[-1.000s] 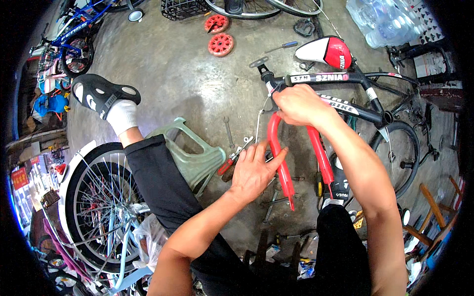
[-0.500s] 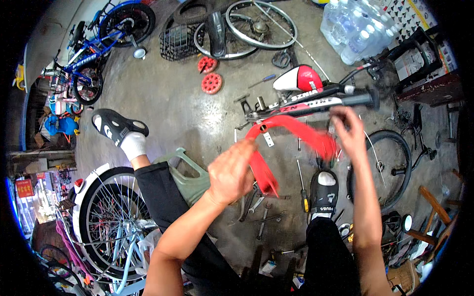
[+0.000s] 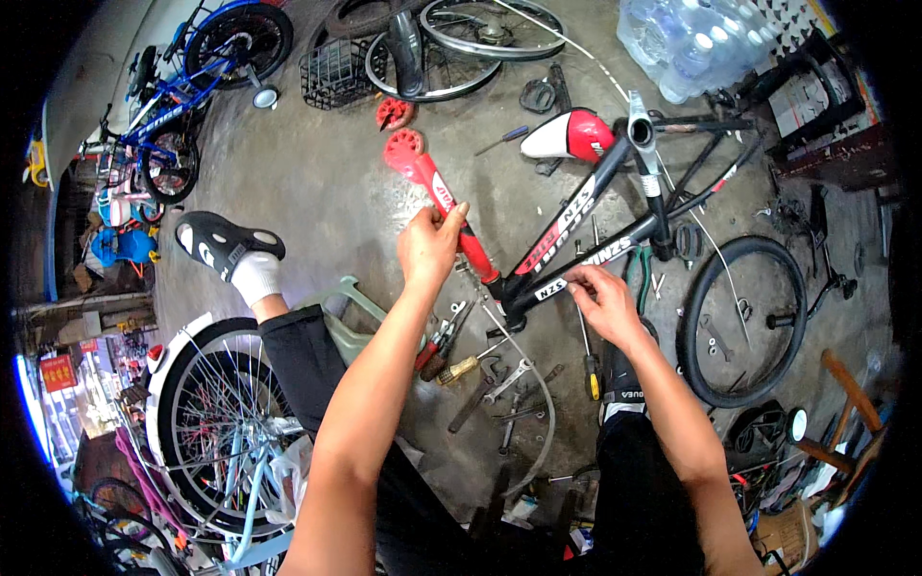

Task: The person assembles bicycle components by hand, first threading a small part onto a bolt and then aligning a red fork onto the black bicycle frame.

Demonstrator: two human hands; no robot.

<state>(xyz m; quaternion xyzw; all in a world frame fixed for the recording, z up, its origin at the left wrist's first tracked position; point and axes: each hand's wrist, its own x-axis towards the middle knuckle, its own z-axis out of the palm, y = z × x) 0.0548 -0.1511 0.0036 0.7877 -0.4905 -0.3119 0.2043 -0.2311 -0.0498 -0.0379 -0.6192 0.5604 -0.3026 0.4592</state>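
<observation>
A black bicycle frame point(image 3: 576, 206) with white and red lettering panels lies at a slant in front of me. My left hand point(image 3: 429, 252) is closed around a red bicycle fork point(image 3: 473, 252), thumb along its side. The fork's inner end meets the frame's head tube point(image 3: 509, 307); how deep it sits there I cannot see. The fork's far end overlaps a red spoked wheel point(image 3: 403, 149) on the floor. My right hand point(image 3: 610, 305) pinches the frame's lower tube point(image 3: 552, 290) near the head tube.
Screwdrivers point(image 3: 459, 371), wrenches point(image 3: 509, 382) and a cable lie below the frame. A black tyre point(image 3: 740, 322) rests at right. A red and white saddle point(image 3: 571, 134), wheel rims point(image 3: 495, 29) and bottled water point(image 3: 691, 48) are beyond. A bicycle wheel point(image 3: 226, 432) stands at left, beside a green stool point(image 3: 355, 317).
The red fork has swung left and now meets the frame's head tube. The frame has been turned and brought nearer. My right hand has come down onto its tube.
</observation>
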